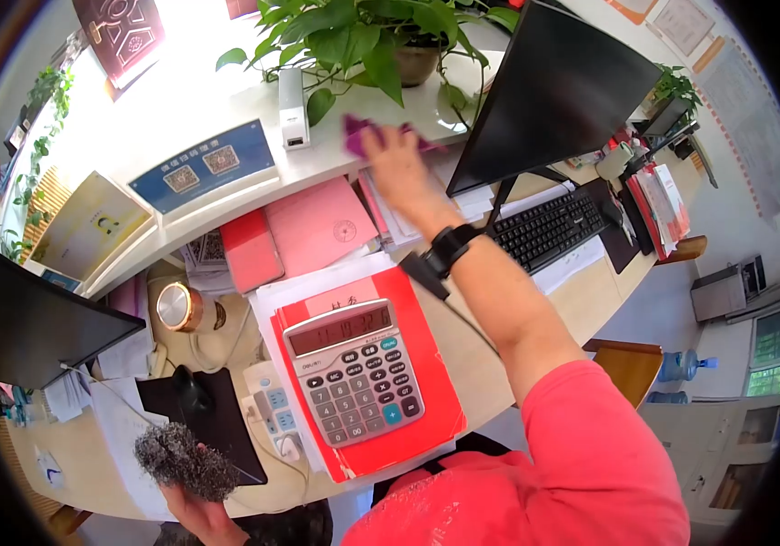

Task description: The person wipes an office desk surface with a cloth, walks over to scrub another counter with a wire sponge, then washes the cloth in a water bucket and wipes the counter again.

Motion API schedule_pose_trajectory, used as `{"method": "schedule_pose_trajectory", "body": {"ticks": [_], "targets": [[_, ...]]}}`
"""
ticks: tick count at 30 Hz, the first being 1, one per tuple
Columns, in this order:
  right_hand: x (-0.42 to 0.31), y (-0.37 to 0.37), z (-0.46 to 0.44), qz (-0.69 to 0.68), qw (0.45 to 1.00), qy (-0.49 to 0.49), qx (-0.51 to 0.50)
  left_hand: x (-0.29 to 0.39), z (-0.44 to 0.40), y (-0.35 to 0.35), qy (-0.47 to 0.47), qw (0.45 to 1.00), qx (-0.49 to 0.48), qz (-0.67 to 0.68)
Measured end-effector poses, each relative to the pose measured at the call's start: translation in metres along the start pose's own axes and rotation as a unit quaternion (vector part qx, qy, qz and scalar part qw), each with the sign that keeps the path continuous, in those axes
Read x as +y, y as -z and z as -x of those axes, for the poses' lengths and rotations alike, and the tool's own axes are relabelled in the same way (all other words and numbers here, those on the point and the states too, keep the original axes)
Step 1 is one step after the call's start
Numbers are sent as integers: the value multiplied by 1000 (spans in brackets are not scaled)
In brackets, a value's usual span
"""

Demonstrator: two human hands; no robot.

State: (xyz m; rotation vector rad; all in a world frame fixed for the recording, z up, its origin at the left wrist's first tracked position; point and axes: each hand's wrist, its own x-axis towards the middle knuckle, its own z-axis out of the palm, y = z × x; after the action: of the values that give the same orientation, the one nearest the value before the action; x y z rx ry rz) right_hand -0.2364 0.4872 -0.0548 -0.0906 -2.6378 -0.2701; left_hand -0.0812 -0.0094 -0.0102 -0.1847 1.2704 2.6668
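Observation:
On the raised white ledge [335, 155], my right hand [399, 168] presses a purple cloth [360, 136] beneath its fingers, beside the potted plant [415, 62] and the white box-shaped device [293, 109]. A black watch is on that wrist. My left hand [197, 511] is low at the left, its fingers wrapped under a dark grey, fluffy wad [185, 460] near the black mouse pad [237, 446]. A calculator [353, 371] rests on a red folder [440, 391] between my hands.
A monitor [549, 91] and keyboard [549, 227] stand right of my right arm. Another monitor [40, 323] is at the left. A blue QR-code sign [203, 171], a copper-coloured cup [179, 307], a power strip [271, 405] and pink folders [317, 223] are around the desk.

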Motion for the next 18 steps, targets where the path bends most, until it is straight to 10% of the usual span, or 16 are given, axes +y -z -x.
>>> {"method": "schedule_pose_trajectory", "body": {"ticks": [4, 10, 18], "targets": [[37, -12, 5, -45, 982, -181, -19, 0, 8, 5, -20, 1000, 11, -10], [-37, -1, -6, 69, 997, -41, -19, -3, 10, 5, -8, 1000, 22, -12], [-3, -3, 2, -116, 991, -22, 66, 3, 2, -4, -4, 1000, -1, 1]]}}
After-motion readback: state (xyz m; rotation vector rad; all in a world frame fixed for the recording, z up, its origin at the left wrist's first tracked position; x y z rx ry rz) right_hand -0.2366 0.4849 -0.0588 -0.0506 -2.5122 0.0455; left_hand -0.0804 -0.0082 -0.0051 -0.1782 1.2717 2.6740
